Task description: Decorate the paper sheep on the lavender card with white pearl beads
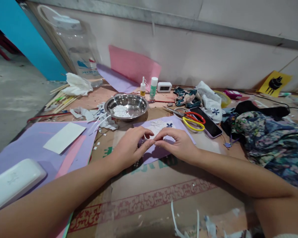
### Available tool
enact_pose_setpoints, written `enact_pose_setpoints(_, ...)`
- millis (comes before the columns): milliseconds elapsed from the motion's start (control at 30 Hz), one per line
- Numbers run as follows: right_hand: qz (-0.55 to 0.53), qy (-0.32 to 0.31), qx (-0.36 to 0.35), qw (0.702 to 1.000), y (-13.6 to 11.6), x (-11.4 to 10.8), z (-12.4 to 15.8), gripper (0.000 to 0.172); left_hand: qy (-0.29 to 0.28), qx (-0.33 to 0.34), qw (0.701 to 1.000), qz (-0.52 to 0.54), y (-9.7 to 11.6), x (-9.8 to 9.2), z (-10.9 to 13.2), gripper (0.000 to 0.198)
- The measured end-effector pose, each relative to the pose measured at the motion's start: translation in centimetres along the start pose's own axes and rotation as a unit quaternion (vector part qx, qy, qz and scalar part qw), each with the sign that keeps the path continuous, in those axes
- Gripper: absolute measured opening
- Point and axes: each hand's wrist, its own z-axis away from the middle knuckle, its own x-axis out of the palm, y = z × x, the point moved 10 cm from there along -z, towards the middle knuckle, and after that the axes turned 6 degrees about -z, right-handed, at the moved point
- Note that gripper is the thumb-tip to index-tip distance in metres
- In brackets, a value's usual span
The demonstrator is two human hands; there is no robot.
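My left hand (131,145) and my right hand (177,142) meet at the fingertips above a purple paper sheet (159,152). Both are closed in a pinch; whatever lies between the tips is too small to make out. A dark purple item (140,142) shows inside the curl of my left fingers, its kind unclear. Below that hand a few small beads (136,163) show. On the purple sheet, just beyond my fingers, lie white beads (157,124) and a dark blue flower-shaped cutout (169,125).
Behind my hands stands a steel bowl (136,110) with white bits inside. Scissors (193,120) rest against a phone (208,124). Glue bottles (153,87) stand near the wall. Coloured paper (22,135) and a white case (15,183) lie left; patterned cloth (270,142) lies right.
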Motion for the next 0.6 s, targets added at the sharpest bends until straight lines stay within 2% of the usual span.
enact_pose_setpoints(233,0.001,-0.031,-0.034,0.999,-0.8,0.6,0.3,0.016,-0.025,0.015,1.000,-0.010,-0.2,0.6,-0.3,0.032)
enact_pose_setpoints(333,0.002,-0.037,-0.022,0.999,-0.8,0.5,0.2,0.014,-0.037,0.021,0.999,-0.011,-0.2,0.8,-0.4,0.033)
enact_pose_setpoints(433,0.037,-0.034,0.017,0.999,0.3,-0.7,-0.6,0.014,-0.033,0.008,0.999,-0.027,-0.5,0.7,-0.4,0.034)
enact_pose_setpoints(600,0.186,-0.044,0.059,0.980,4.0,-3.0,-2.2,0.013,-0.040,-0.034,0.997,-0.063,-1.4,0.8,-0.5,0.034)
